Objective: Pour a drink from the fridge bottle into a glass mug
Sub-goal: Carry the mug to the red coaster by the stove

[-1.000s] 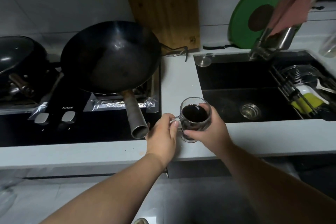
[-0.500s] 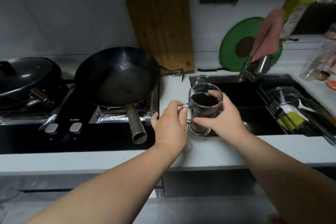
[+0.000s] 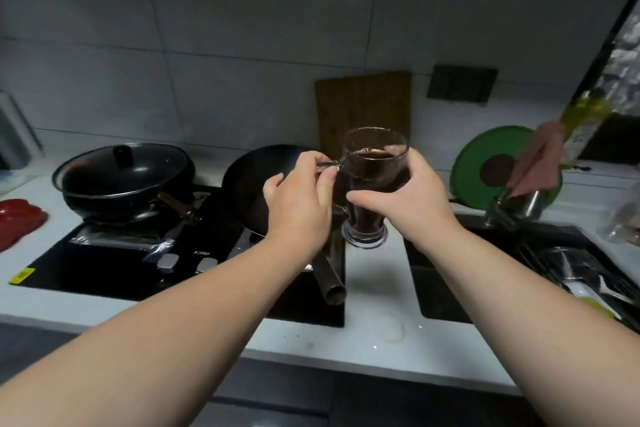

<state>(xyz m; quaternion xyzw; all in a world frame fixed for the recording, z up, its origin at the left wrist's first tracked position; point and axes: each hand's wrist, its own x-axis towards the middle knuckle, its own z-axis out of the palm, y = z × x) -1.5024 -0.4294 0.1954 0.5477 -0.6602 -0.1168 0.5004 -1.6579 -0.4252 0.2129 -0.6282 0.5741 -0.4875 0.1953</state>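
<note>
Half the glass mug [image 3: 372, 166] hides behind left hand [image 3: 300, 199] and right hand [image 3: 410, 199].

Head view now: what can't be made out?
All head view.
Handle of the glass mug: mostly under the left hand.
Its right wall: behind the right hand.
Yellowish bottle, upper right: blurred, label unreadable.
Red object: cut by left edge.
Sink contents: dark, cut by right edge.
</note>
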